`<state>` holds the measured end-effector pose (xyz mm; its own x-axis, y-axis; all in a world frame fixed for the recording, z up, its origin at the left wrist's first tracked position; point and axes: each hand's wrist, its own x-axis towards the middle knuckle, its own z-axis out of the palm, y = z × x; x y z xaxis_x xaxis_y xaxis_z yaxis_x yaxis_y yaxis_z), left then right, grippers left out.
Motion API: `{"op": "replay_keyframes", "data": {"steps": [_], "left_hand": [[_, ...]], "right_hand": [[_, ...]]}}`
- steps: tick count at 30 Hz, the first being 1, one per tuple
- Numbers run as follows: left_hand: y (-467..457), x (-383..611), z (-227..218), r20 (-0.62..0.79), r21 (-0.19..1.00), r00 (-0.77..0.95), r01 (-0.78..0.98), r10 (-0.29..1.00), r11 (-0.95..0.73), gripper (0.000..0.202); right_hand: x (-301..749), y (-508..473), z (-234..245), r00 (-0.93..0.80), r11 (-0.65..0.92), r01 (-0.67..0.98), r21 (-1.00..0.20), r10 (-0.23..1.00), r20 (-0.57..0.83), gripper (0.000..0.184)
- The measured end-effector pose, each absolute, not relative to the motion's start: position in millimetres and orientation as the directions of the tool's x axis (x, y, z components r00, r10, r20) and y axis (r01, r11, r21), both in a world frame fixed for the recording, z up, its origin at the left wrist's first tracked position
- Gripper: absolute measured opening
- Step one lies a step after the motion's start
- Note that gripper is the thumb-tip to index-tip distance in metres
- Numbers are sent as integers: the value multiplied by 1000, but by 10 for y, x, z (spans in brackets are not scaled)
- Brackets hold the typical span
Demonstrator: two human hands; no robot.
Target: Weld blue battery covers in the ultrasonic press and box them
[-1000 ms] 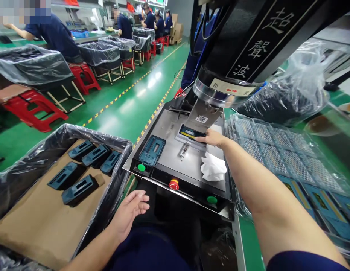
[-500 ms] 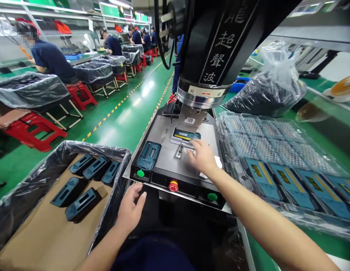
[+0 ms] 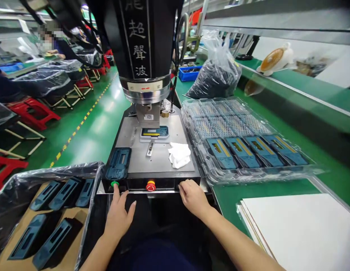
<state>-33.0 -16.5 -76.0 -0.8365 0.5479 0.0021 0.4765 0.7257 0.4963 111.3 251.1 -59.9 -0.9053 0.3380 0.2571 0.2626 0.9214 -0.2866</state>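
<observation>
My left hand [image 3: 120,210] has its fingers apart, and the index fingertip touches the green button [image 3: 114,183] at the left of the machine's front panel. At the panel's right end rests my right hand [image 3: 193,197], fingers curled together; it covers the spot where the other green button sits. Under the machine's metal head [image 3: 148,114], a blue plastic housing with a yellow strip [image 3: 159,131] lies in a light fixture [image 3: 154,140]. Another blue housing [image 3: 118,162] lies on the left of the metal plate. Between the hands is a red stop button [image 3: 150,185].
A crumpled white cloth [image 3: 179,154] lies on the plate. To the right, a clear tray [image 3: 220,177] holds several blue housings. A plastic-lined bin [image 3: 96,171] with blue parts stands left. White sheets [image 3: 299,226] lie front right, a bag of dark parts [image 3: 217,77] behind.
My right hand has left the housing in the fixture and come back to the front panel's right end. My left hand has reached the left green button. The view has swung right.
</observation>
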Motion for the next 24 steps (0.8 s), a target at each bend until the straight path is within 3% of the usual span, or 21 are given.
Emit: {"op": "replay_keyframes", "data": {"steps": [7,11,17,24], "left_hand": [[-104,-259,-803,166,604,-858,478,486,638,39],[-59,-146,-952,-12,691,-799,428,601,582,35],[-6,33,-1068,-225,667,-679,416,699,619,40],[102,134,-969,-266,681,-620,421,738,600,43]], "right_hand": [[1131,2522,-594,-849,848,113,-518,353,393,26],[1120,2494,-581,-853,817,53,-574,336,400,27],[1142,2508,-581,-862,790,71,-609,356,361,29],[1133,2540,-620,-850,784,77,-616,375,371,28]]}}
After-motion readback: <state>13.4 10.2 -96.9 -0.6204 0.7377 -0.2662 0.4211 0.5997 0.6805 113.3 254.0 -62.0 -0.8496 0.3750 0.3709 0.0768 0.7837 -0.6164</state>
